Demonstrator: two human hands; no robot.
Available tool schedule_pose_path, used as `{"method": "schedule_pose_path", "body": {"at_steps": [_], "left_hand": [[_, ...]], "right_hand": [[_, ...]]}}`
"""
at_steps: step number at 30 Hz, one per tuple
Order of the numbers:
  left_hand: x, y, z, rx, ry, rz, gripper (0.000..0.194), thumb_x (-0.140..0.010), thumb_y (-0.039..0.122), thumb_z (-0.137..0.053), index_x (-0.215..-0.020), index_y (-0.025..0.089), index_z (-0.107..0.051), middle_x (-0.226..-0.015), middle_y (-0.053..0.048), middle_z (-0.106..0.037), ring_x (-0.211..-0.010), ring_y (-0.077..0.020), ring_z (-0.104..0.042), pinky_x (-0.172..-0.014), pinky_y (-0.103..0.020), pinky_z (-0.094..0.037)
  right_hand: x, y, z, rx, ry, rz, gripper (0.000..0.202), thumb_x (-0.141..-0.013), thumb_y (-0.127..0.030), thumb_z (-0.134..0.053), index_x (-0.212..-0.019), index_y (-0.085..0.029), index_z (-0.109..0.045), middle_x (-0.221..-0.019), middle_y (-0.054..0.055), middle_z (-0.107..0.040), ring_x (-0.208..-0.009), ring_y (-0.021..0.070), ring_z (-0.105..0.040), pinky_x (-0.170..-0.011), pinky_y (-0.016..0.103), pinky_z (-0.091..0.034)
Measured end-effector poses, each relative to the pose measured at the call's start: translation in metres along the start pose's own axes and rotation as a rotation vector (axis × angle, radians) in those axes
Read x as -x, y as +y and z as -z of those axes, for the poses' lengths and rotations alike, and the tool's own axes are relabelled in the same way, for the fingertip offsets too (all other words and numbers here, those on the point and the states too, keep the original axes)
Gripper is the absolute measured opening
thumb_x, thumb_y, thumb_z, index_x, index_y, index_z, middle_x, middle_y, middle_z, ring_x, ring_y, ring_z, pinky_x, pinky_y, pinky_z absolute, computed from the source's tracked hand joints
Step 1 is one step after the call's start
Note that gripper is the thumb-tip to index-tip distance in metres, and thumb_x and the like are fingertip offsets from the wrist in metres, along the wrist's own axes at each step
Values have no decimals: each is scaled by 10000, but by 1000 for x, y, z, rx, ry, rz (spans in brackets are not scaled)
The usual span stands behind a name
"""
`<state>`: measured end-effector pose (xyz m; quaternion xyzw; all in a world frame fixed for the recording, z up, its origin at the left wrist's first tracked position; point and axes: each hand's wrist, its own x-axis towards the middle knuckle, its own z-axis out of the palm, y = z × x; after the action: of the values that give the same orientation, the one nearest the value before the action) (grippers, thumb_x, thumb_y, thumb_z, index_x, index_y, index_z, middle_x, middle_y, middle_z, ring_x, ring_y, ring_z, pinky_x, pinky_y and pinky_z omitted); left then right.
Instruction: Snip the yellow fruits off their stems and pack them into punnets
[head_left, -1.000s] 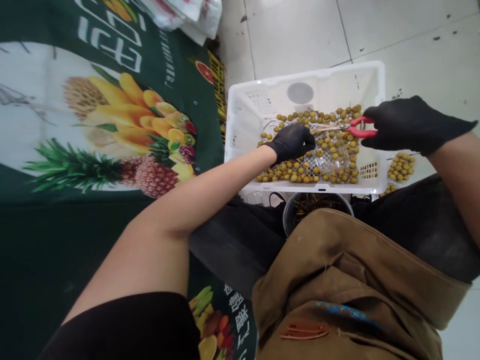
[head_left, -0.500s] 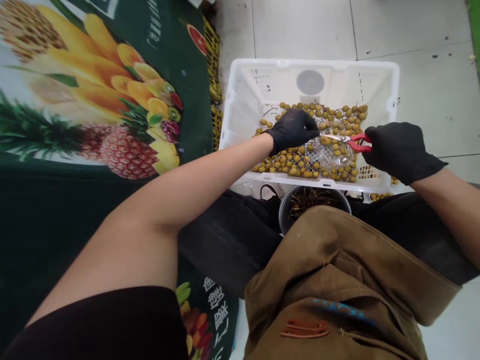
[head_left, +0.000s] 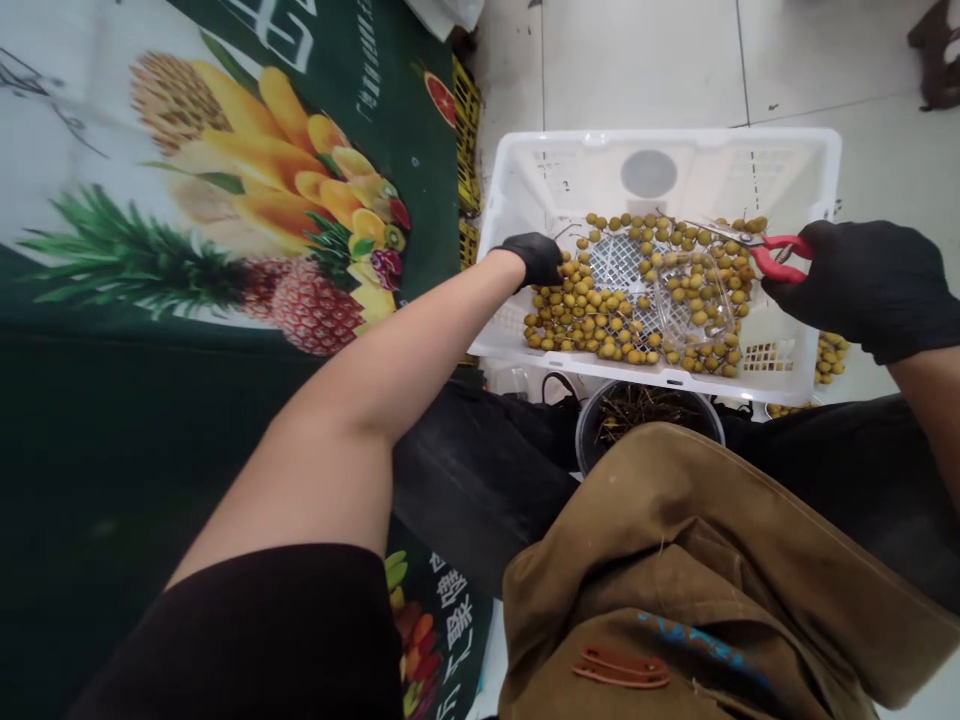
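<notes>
The left hand (head_left: 534, 258) curls among small, light, easily bruised fruits (head_left: 592, 310), its hold unclear, while the right hand (head_left: 870, 285) grips stiff scissors (head_left: 757, 248) by the handles.

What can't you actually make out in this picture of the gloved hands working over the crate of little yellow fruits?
- Left hand in a black glove, head view: curled at the white plastic crate edge; whether it grips any small yellow fruits is hidden by its own back.
- Red-handled scissors: handles buried in the right hand's black glove.
- Dark round bucket: partly covered by the brown apron.
- Fruits outside the crate: their container is hidden.
</notes>
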<state>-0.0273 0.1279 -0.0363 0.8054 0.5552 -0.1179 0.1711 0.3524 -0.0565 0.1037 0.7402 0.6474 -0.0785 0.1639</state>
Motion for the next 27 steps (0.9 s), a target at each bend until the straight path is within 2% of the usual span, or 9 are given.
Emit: {"method": "schedule_pose_path", "body": {"at_steps": [3,6,9,12,15,18,23,27], "left_hand": [[-19,10,-12,0,54,58,558,-920,322,-844,-1465,207,-873,-1481,-155,-845,-1428,-407,-766,-1298,-501,-584],[-44,30,-24,90,137,55,604,-975,266,-786,-1571,171,-813,-1620,-181,-779,-1472,-382,-732,-1340,-487,-556],[-69,46,-40,162,202,117,535,-1060,231,-710,-1581,125,-771,-1669,-216,-725,-1474,-358,-730,-1328,-463,-543],[-86,54,-58,185,262,169,435,-1121,304,-705,-1518,137,-766,-1652,-245,-696,-1510,-352,-717,-1318,-460,-532],[-91,58,-76,209,324,181,419,-1137,369,-736,-1498,158,-748,-1630,-251,-698,-1540,-354,-689,-1326,-474,-516],[-89,64,-87,240,313,119,442,-1147,358,-735,-1544,166,-721,-1611,-234,-740,-1512,-368,-690,-1307,-493,-524],[-89,84,-86,163,243,89,508,-1178,382,-674,-1604,106,-697,-1628,-266,-733,-1562,-403,-656,-1344,-504,-492],[-90,103,-84,152,223,63,600,-1201,279,-551,-1746,30,-575,-1716,-309,-658,-1605,-399,-628,-1366,-504,-472]], "right_hand": [[-9,-2,3,-34,10,6,546,-1110,-592,-579,-1312,-155,-837,-1147,273,-854,-930,383,-780,-704,432,-395],[-15,-6,7,-62,12,1,541,-1099,-583,-568,-1303,-158,-833,-1151,264,-854,-921,370,-774,-696,427,-395],[-19,-8,12,-78,28,-12,532,-1094,-569,-573,-1307,-155,-828,-1139,262,-849,-930,381,-769,-690,427,-408],[-24,-9,16,-107,39,-3,470,-1092,-560,-620,-1276,-184,-837,-1089,250,-835,-942,406,-762,-702,435,-440],[-30,-10,19,-149,66,19,470,-1118,-604,-623,-1274,-219,-842,-1008,232,-798,-940,428,-754,-743,455,-478],[-35,-16,24,-184,63,47,500,-1133,-637,-614,-1303,-220,-834,-965,217,-766,-934,431,-745,-776,468,-492],[-36,-28,34,-176,10,44,450,-1131,-540,-630,-1322,-181,-820,-1063,227,-801,-957,419,-745,-754,444,-447],[-38,-29,33,-174,15,62,438,-1121,-528,-658,-1325,-173,-814,-1083,226,-803,-957,404,-743,-756,437,-435]]}}
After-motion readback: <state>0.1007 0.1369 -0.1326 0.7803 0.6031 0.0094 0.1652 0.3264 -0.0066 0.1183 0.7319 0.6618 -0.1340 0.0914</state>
